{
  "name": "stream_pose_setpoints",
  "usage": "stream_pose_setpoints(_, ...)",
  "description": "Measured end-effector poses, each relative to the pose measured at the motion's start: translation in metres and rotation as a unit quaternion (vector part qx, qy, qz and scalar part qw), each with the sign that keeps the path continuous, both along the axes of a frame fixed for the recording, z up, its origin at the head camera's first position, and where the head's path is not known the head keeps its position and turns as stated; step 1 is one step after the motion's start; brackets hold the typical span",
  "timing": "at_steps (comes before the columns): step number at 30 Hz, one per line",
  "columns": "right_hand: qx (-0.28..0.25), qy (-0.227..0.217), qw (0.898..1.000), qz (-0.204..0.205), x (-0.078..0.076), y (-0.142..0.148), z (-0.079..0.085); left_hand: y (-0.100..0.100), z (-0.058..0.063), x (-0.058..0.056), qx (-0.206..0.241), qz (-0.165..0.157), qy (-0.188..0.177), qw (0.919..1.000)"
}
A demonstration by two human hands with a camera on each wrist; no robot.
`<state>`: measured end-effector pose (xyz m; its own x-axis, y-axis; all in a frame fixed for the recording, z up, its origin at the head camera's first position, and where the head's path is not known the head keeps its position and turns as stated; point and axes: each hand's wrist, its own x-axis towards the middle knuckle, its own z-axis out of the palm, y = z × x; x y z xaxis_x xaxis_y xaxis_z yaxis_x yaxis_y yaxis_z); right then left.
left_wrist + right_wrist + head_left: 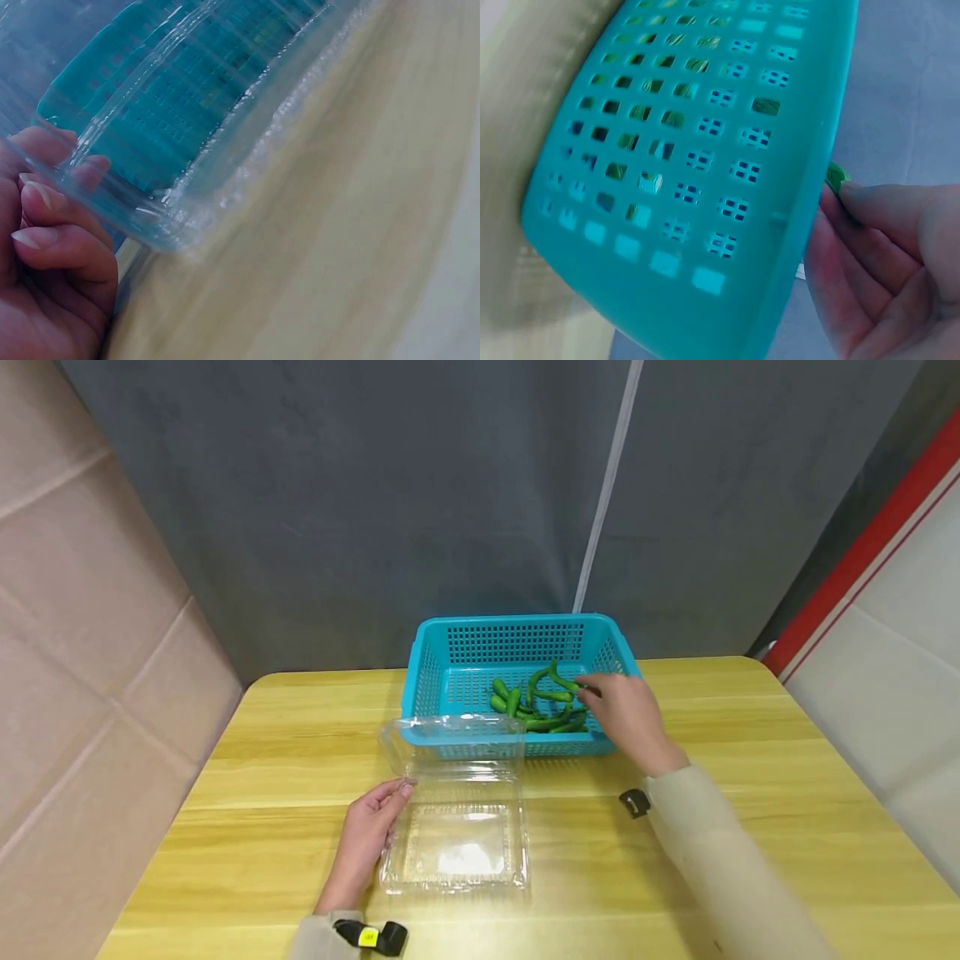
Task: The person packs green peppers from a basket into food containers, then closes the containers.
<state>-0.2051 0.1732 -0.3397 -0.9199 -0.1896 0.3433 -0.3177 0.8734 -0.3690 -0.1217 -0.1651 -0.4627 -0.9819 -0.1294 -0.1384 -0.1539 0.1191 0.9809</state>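
Observation:
My left hand pinches the left edge of a clear plastic clamshell box, which stands with its lid raised toward the basket. In the left wrist view, the thumb and fingers grip the clear plastic near a corner. Over the right side of a blue basket, my right hand pinches one green chili pepper between thumb and fingertips. Several more green peppers lie in the basket below it. The right wrist view shows only a bit of the held pepper beyond the basket rim.
The wooden table carries both the basket and the box. A dark grey curtain hangs right behind the basket. Tiled walls flank the table on either side. The lid overlaps the basket's front left wall in the head view.

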Motion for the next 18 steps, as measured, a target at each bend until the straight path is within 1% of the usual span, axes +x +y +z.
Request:
stream_pose_setpoints(6,-0.053,0.007,0.998,-0.013,0.008,0.001,-0.004,0.0,0.0,0.0,-0.004,0.002,0.003,1.0)
stream_pose_setpoints(12,-0.106,0.021,0.993,-0.035,0.017,0.001,-0.009,0.0,0.001,0.0,0.0,0.0,-0.005,1.0)
stream_pose_setpoints(15,-0.131,0.024,0.99,-0.044,0.02,0.0,-0.013,0.0,0.005,0.001,0.01,-0.005,-0.012,0.9999)
stream_pose_setpoints(18,-0.145,0.031,0.988,-0.05,0.023,-0.001,-0.018,0.002,0.013,0.003,0.01,-0.01,-0.016,0.9998)
